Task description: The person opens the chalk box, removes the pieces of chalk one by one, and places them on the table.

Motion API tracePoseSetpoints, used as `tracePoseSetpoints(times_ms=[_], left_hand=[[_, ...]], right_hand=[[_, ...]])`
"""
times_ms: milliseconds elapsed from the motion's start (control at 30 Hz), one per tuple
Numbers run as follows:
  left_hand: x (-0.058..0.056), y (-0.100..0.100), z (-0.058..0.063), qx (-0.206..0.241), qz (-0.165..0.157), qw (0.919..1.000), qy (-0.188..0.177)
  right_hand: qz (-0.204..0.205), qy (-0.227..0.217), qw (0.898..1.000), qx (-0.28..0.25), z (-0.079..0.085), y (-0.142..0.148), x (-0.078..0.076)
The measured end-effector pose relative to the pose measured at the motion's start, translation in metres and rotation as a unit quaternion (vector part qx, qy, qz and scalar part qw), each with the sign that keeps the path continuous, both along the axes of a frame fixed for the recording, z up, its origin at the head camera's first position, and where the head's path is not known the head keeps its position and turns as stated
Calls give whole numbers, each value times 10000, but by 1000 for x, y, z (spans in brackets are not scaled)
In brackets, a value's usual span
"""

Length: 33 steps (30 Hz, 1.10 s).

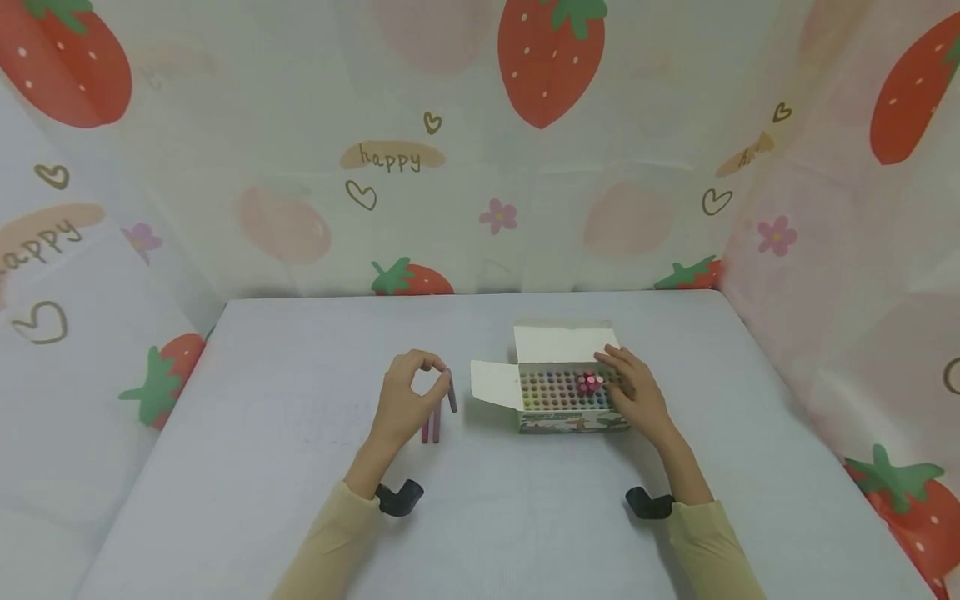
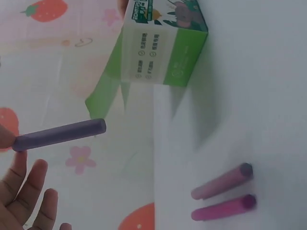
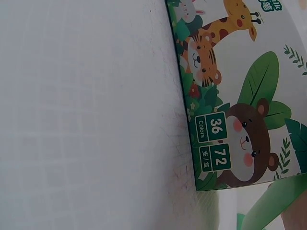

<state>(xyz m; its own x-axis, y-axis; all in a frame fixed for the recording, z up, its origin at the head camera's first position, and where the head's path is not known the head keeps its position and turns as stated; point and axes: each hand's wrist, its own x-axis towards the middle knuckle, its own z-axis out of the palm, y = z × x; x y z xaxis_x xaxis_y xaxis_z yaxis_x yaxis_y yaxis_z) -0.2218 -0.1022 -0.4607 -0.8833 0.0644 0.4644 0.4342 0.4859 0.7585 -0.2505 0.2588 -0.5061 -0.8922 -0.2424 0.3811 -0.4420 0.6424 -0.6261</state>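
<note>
My left hand (image 1: pixel 405 400) pinches one end of a purple chalk stick (image 2: pixel 62 135) between thumb and index finger, its other fingers loosely bent. The stick is held up left of an open chalk box (image 1: pixel 562 422). Two more sticks, a dusky pink one (image 2: pixel 223 181) and a bright magenta one (image 2: pixel 224 207), stand on the table close below that hand. My right hand (image 1: pixel 637 396) rests over the right end of the box, fingers extended toward the raised lid. Beside its thumb, a small cluster of pink sticks (image 1: pixel 589 383) rises above the rows of coloured ends.
The box's lid (image 1: pixel 564 343) is folded back and its left flap (image 1: pixel 495 383) sticks out sideways. Animal pictures cover the box front (image 3: pixel 240 96). A white table (image 1: pixel 300 500) carries everything, with strawberry-print cloth (image 1: pixel 480 100) hanging at its back and sides.
</note>
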Motion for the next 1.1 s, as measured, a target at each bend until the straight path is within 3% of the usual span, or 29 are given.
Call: tracePoseSetpoints(times_ms=[267, 433, 700, 833, 1100], left_hand=[[2, -27, -15, -478, 489, 9928, -981], [3, -38, -21, -918, 585, 9818, -1556], [-8, -48, -30, -1437, 667, 9615, -2246], [-14, -49, -37, -1606, 752, 9566, -2312], [-22, -45, -47, -1841, 913, 9550, -2139]], right_hand=[[-48, 16, 10000, 54, 1, 0, 1], [-53, 87, 9999, 71, 0, 1, 0], [9, 129, 9999, -23, 1, 1, -1], [71, 197, 9998, -15, -1, 1, -2], [-12, 253, 9996, 99, -2, 0, -2]])
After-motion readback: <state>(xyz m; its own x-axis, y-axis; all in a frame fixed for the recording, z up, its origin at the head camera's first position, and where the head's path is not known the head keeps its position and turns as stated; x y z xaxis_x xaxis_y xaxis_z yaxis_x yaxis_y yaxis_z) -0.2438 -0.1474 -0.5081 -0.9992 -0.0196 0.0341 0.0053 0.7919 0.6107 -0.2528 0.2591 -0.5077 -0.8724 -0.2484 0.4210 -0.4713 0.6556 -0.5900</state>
